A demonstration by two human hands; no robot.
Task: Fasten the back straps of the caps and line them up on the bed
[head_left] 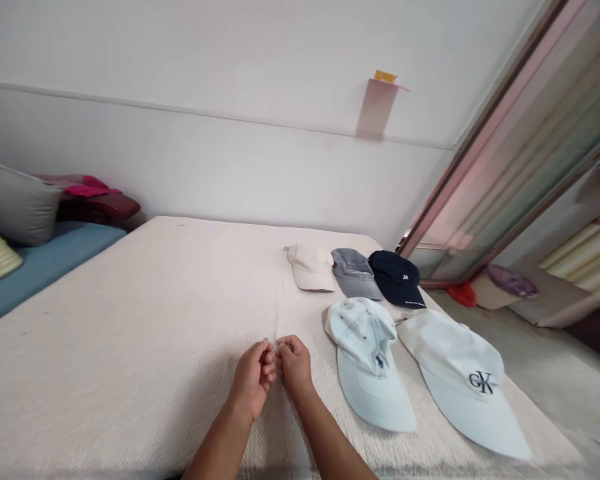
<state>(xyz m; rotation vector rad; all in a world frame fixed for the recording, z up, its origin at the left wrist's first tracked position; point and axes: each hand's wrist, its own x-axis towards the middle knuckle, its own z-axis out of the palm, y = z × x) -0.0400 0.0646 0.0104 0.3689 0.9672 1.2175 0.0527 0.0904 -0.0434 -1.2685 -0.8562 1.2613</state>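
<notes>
My left hand hovers over or rests on the cream cloth, its fingers curled in and nothing visible in them. Close beside it, my right hand is also closed, thumb against the bent fingers, with no object showing. To the right lie a pale blue baseball cap with a small dark blue logo and a white cap with dark letters. Behind them sit a cream cap, a grey cap and a navy cap in a row. Both hands are apart from all the caps.
A cream textured cloth covers the broad surface before me, up to a white wall. On the left are a grey cushion and a blue pad. A sliding glass door and the floor lie beyond the right edge.
</notes>
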